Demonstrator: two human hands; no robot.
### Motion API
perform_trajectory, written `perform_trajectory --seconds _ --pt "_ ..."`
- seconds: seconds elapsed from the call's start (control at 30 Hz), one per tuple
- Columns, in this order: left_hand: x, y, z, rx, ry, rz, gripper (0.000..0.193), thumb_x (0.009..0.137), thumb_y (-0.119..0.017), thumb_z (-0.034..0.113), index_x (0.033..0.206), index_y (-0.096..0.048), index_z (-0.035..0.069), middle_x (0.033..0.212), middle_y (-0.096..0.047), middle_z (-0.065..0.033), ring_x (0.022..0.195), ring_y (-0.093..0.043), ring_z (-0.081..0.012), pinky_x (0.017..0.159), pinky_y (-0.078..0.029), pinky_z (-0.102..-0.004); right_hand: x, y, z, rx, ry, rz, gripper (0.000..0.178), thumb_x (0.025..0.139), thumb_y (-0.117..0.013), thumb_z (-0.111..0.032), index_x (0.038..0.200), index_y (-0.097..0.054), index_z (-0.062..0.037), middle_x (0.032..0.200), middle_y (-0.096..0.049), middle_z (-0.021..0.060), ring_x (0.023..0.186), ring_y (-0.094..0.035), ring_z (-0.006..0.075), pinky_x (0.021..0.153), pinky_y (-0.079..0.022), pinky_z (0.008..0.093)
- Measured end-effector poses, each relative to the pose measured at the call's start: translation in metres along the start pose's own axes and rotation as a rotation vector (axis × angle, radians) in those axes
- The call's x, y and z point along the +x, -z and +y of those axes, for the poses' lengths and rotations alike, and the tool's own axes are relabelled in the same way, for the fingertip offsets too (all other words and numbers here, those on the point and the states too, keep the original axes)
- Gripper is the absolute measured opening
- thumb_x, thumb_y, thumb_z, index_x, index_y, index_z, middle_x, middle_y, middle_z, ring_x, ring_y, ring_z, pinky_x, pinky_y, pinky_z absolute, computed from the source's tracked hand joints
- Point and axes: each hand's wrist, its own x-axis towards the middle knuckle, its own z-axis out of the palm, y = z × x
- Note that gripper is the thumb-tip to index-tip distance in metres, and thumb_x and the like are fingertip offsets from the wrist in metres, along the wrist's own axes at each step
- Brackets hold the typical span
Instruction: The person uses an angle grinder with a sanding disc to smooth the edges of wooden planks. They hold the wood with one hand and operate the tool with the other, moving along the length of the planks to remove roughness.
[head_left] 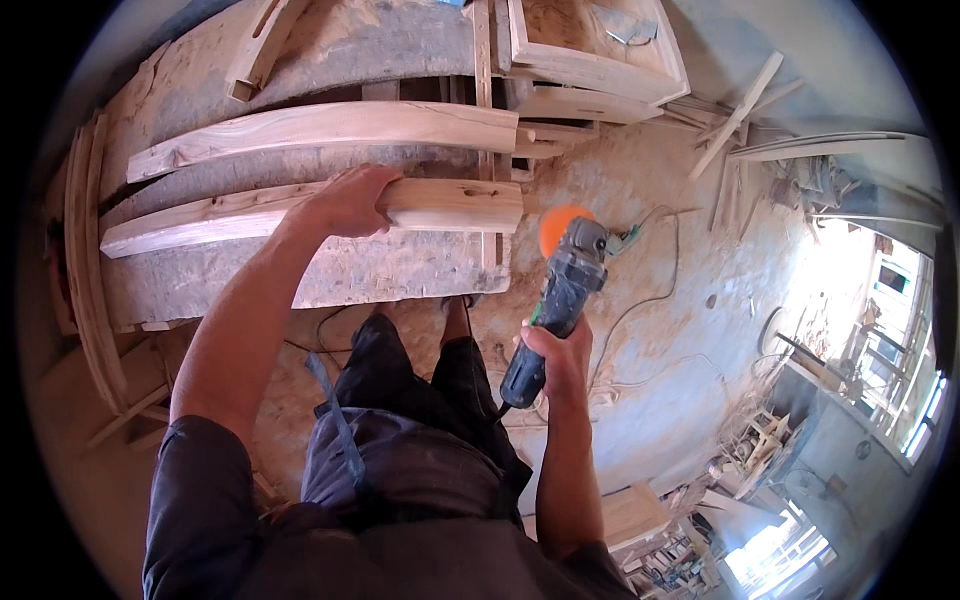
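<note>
My left hand [352, 203] is closed over a squared wooden beam [455, 204] that lies along the near side of the workbench [330, 275]. The beam's right end reaches slightly past the bench edge and has a dark slot in its upper face. In my right hand [562, 357] is an angle grinder [565, 290], gripped by its dark body. Its orange disc [564, 228] is up near the beam's end, with a gap between them. A second wooden beam [340, 128] lies farther back on the bench, roughly parallel to the first.
A wooden drawer-like box [600, 60] stands at the far right of the bench. Long boards [85, 260] lean at the left. A cord [672, 270] trails over the dusty floor. Wood strips [738, 115] lean by the wall, and scrap wood [755, 445] is piled at lower right.
</note>
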Motion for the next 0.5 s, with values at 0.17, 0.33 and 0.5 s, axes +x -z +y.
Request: perform_trajectory --seconds 0.17,0.33,0.5 --pt "0.0 -0.01 0.004 0.081 0.001 0.078 0.068 0.066 -0.091 0.014 0.128 -0.064 0.006 0.124 -0.068 -0.018 0.125 -0.061 -0.0397 0.109 -0.046 -0.049 0.013 -0.018 -0.01 -0.143 0.056 -0.026 0.042 0.075 -0.078 -0.003 0.113 -0.06 0.0012 0.092 -0.067 0.0095 0.075 -0.069 0.0208 0.068 -0.056 0.0372" --pt "-0.003 -0.009 0.004 0.079 0.013 0.077 0.068 0.066 -0.093 0.017 0.127 -0.064 0.007 0.123 -0.068 -0.0168 0.124 -0.061 -0.0389 0.108 -0.047 -0.0496 0.007 -0.014 -0.011 -0.056 -0.065 -0.035 0.042 0.075 -0.078 -0.002 0.113 -0.06 0.0011 0.09 -0.066 0.0092 0.074 -0.069 0.0208 0.068 -0.057 0.036" --pt "0.001 -0.009 0.003 0.072 0.018 0.051 0.069 0.066 -0.093 0.018 0.127 -0.064 0.007 0.124 -0.068 -0.0164 0.123 -0.062 -0.0391 0.107 -0.048 -0.0495 0.015 -0.009 0.0 -0.059 -0.007 -0.013 0.042 0.074 -0.077 -0.002 0.112 -0.059 0.0008 0.088 -0.066 0.0092 0.072 -0.069 0.021 0.067 -0.057 0.0363"
